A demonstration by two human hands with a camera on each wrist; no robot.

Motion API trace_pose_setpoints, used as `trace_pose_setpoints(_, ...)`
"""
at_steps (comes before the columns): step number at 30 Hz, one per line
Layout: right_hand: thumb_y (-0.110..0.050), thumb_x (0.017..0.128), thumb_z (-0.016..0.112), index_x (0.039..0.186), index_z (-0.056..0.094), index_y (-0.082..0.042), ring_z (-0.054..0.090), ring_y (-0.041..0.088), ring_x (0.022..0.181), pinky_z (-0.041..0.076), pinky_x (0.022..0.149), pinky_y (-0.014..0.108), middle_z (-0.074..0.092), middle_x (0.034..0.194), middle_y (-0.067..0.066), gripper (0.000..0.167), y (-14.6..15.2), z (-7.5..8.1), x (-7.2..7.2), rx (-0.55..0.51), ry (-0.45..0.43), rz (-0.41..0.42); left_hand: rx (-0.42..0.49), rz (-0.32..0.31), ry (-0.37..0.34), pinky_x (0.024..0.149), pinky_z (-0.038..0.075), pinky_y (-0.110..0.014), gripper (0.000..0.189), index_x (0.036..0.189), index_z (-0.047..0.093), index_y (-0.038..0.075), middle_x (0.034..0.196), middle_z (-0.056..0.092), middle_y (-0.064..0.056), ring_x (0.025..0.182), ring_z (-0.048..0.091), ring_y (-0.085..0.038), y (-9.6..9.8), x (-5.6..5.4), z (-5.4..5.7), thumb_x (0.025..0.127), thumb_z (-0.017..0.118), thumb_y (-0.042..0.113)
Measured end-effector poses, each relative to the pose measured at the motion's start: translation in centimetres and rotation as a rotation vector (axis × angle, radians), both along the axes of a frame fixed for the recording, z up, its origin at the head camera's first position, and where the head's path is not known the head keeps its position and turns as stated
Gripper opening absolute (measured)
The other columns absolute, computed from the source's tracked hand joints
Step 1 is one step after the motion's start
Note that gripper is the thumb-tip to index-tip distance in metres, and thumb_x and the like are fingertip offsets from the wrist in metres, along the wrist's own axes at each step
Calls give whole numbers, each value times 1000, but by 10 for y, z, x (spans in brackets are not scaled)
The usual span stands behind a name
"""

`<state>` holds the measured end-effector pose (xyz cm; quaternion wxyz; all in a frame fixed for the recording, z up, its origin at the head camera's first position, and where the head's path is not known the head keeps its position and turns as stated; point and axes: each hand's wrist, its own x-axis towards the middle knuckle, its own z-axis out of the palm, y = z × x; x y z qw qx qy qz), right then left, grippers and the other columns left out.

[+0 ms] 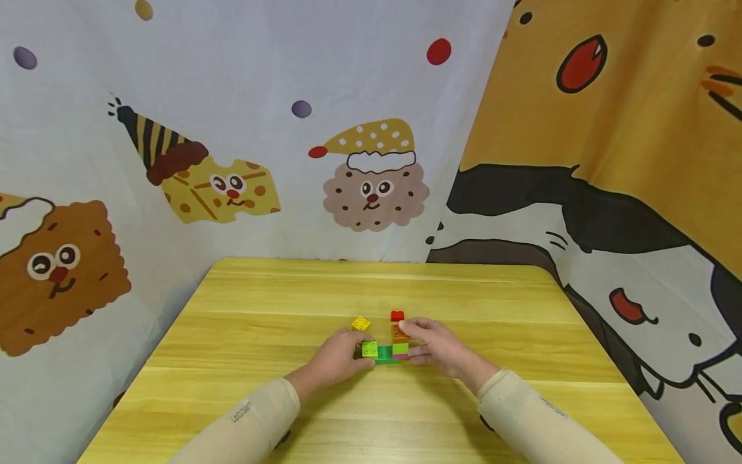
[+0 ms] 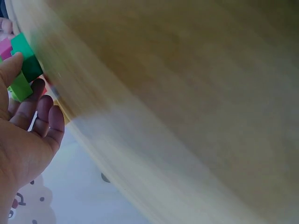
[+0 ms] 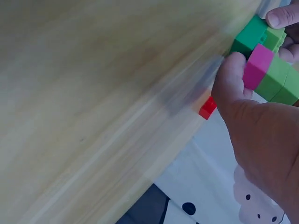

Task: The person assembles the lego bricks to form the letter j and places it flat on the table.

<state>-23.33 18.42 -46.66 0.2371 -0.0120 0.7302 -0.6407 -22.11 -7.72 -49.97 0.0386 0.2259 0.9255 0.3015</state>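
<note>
- Both of the person's arms slant forward and inward, in cream sleeves [image 1: 257, 412] with small dark lettering, so that the hands come close together near the middle
- The left hand [image 1: 337, 358] has its back turned upward, thumb and forefinger bent to pinch a lime-green studded plastic block [image 1: 370, 349]; from its wrist I see the other fingers loosely curled
- The right hand [image 1: 438, 348] faces it, fingers bent round a small upright stack and gripping it: an orange-brown plastic block [image 1: 400, 333] on top, two lime-green plastic segments [image 3: 275, 81] under that, a magenta plastic block [image 3: 258, 66] below
- Between the hands, a dark green plastic piece [image 1: 385, 352] links the two, the lime-green block at its left end and the stack at its right; whether it rests on the surface or hangs slightly above, I cannot tell
- Just beyond the left hand lies a yellow studded plastic block [image 1: 361, 323], and just beyond the right one a small red plastic block [image 1: 397, 316]
- The worktop [image 1: 278, 290] is yellowish wood grain with rounded far corners
- Behind it hangs a white cloth [image 1: 359, 51] printed with biscuit and cheese faces and coloured dots; to the right, large cartoon animals [image 1: 643, 142] in ochre, black and white
</note>
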Motion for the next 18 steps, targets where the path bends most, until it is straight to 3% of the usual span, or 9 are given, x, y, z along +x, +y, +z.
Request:
trace_pose_setpoints(8,-45,107,64,160,43,-14,70,39,125,56,106,60,54,153,25,64,8,-4,1,-134,18,105,6,-12,6,74,53,-23,46,133,73,10,106,73,1,89,59,-6,1,0,0,94,85,30)
trace_pose_setpoints(18,-48,103,70,157,46,-6,71,30,111,60,102,51,51,155,22,73,-3,-5,3,-87,-23,50,14,-20,-2,73,53,-22,46,133,73,9,104,74,2,84,59,-4,1,-2,-2,94,84,30)
